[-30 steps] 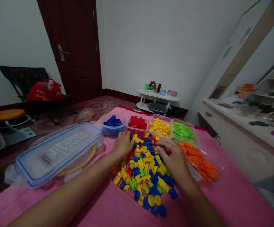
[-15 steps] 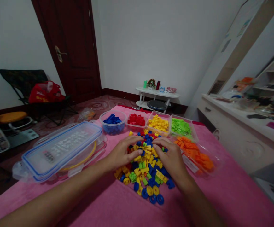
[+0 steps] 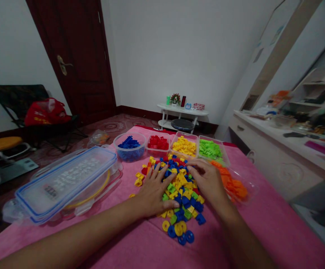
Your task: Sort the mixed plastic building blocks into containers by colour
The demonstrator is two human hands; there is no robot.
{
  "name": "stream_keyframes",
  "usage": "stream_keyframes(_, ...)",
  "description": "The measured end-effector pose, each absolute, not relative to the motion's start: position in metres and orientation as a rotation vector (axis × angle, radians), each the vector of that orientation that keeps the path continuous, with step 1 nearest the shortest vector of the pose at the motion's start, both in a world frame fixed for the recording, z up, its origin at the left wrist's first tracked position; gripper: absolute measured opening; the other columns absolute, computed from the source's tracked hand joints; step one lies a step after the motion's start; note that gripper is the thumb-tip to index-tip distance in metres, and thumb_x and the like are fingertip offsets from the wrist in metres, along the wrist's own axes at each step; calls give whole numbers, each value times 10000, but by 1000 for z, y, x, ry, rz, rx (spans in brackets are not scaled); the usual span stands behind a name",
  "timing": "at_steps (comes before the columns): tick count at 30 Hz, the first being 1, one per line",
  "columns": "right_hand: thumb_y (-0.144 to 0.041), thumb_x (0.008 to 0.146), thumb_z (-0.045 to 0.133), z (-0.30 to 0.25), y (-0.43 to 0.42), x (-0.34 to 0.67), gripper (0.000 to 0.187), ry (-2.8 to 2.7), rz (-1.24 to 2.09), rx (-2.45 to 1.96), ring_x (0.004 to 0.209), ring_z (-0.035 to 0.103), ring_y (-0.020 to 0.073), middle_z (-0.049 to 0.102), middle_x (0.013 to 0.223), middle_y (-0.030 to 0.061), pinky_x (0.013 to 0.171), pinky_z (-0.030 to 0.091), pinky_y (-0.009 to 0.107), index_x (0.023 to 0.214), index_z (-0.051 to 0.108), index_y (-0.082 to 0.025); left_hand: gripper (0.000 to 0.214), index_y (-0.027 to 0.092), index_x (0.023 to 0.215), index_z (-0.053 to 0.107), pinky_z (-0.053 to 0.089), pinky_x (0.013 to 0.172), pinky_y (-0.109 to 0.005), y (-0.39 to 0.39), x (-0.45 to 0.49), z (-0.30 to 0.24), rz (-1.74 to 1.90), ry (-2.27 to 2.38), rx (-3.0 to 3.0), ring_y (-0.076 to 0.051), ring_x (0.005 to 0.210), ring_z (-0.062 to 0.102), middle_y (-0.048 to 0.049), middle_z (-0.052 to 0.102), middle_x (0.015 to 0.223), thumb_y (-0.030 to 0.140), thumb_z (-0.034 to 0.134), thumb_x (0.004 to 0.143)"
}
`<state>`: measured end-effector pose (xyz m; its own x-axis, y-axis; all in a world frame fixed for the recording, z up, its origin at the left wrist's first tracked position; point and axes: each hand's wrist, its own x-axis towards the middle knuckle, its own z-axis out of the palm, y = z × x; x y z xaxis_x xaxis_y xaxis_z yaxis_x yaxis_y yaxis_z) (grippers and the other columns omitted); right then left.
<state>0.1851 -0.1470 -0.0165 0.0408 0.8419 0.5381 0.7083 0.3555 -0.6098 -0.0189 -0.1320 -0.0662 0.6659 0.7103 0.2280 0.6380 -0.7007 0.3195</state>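
Observation:
A mixed pile of toy building bricks (image 3: pixel 183 183), mostly yellow and blue with some green and red, lies on the pink cloth (image 3: pixel 117 243). My left hand (image 3: pixel 155 192) rests flat on the pile's left side, its fingers spread. At the pile's right side is my right hand (image 3: pixel 208 181), fingers bent toward the bricks; its fingertips touch the pile and whatever may be under them is hidden. Several blue and yellow ring-shaped pieces (image 3: pixel 189 236) lie at the near edge. A few yellow bricks (image 3: pixel 139 179) sit left of my left hand.
Behind the pile stand clear containers of blue bricks (image 3: pixel 130 147), red bricks (image 3: pixel 158 144), yellow bricks (image 3: pixel 184 145) and green bricks (image 3: pixel 210 149). A container of orange bricks (image 3: pixel 233 185) is beyond my right hand. Stacked clear lids (image 3: pixel 67 183) lie at the left.
My left hand has come nearer and flattened, fingers spreading over the pile's left side. My right hand stays at the right side. The view has shifted slightly.

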Motion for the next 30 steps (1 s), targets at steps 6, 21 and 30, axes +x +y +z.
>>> stream_keyframes(6,-250,804,534,-33,-146,186,242,-1893,114,-1681,900,598,207,640,1009,73,805,456,332,998,668,-195,548,250,1174,620,310,1049,-463,-102,10,-35,622,1025,2577,-271,1183,482,-95,567,1250,613,379,842)
stream_keyframes(21,-348,841,508,-50,-144,173,418,-2030,111,-1860,1051,567,253,587,1156,97,875,431,351,1237,557,-227,401,198,1176,615,437,896,-268,-31,-37,-76,678,1568,2352,-188,1033,583,-86,626,1121,134,436,823)
stream_keyframes(30,-237,781,537,-53,-143,172,453,-1987,163,-1846,967,586,242,611,1101,101,835,445,355,1228,546,-168,260,196,1004,671,453,833,-284,-35,-44,-72,653,1706,2270,-206,957,595,-86,588,1048,249,554,778)
